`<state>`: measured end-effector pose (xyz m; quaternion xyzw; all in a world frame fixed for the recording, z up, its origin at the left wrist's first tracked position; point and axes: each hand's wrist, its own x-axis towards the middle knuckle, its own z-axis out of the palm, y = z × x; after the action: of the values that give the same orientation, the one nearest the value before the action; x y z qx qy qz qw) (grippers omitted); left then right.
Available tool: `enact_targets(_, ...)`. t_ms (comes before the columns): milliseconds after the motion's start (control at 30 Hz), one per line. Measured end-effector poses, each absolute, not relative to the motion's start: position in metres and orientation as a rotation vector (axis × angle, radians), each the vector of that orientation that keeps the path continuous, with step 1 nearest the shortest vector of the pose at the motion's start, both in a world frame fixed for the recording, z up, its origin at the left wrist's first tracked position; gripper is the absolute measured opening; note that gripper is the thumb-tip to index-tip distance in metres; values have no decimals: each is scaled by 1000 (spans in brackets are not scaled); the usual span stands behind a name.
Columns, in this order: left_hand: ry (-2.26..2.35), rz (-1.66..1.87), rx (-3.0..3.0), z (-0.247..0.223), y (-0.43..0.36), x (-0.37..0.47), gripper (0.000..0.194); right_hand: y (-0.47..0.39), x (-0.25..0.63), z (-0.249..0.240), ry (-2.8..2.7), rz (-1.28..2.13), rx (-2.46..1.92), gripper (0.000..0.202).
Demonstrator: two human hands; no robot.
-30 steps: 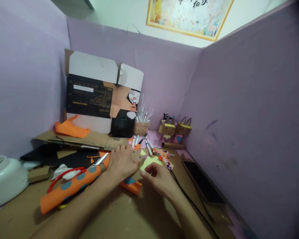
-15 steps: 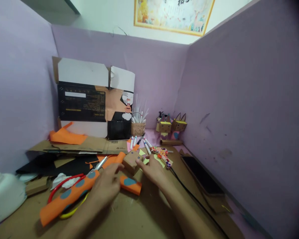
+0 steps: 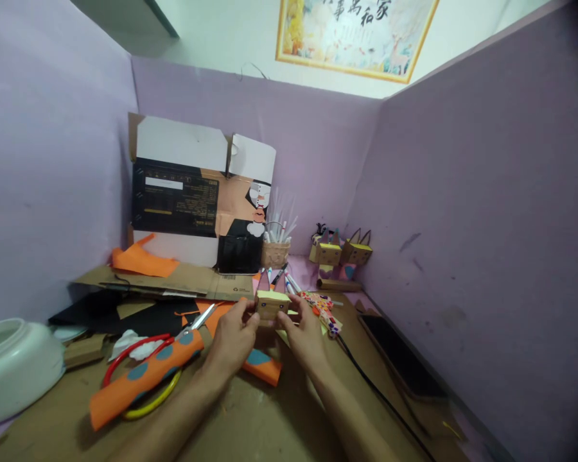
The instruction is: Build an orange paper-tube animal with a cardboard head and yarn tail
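A small cardboard animal head (image 3: pixel 273 305) with pointed ears, a yellow top and drawn eyes is upright between my hands, its face toward me. My left hand (image 3: pixel 234 333) grips its left side with thumb and fingers. On the other side, my right hand (image 3: pixel 306 333) holds it, the thumb at the lower front edge. Just below lies an orange paper tube (image 3: pixel 264 367) with a blue-grey spot. Left of my left hand, a longer spotted orange tube (image 3: pixel 147 378) rests across scissors (image 3: pixel 161 402) with red and yellow handles.
A patterned glue gun (image 3: pixel 324 312) with a black cable lies to the right, near a dark phone (image 3: pixel 399 356). Two finished-looking cardboard animals (image 3: pixel 356 252) stand behind. A white bowl (image 3: pixel 17 372) sits at left. Flattened printed cardboard (image 3: pixel 176 199) leans on the back wall.
The head has been turned upright, so its ears and face now show. My left hand has closed in on it, and both hands now hold it. The camera view has shifted slightly.
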<state>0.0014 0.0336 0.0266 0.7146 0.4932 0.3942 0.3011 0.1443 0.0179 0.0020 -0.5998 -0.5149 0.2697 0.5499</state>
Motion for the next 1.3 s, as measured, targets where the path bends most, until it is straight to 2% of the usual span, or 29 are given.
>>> enact_targets(167,1190,1288,1751,24,33,0,22,5,139,16,-1098,719,-1149,31)
enact_targets(400,918,1224,1616,31,34,-16,21,1,149,20,-1099,923,-941,32)
enact_targets(500,838,1174,1485,34,33,-24,33,4,154,15,-1058,1030,-884,43)
enact_targets(633,772,1144,1379,35,29,-30,59,5,155,9,-1054,1132,-837,60)
enact_targets(767,638,968,1373,43,21,-36,55,0,150,14,-1127,1147,-859,65)
enact_targets(900,782,1116,1363,53,21,-50,48,-8,142,19,-1291,1051,-1017,69)
enact_targets(1100,969,1352,1158,54,34,-64,45,-22,125,8,-1811,595,-1521,63)
enact_targets(1200,984,1329,1181,53,32,-62,47,-25,118,4,-2012,447,-1570,51)
enact_targets(1300,967,1295,1220,55,29,-59,50,-25,116,0,-2066,455,-1592,39)
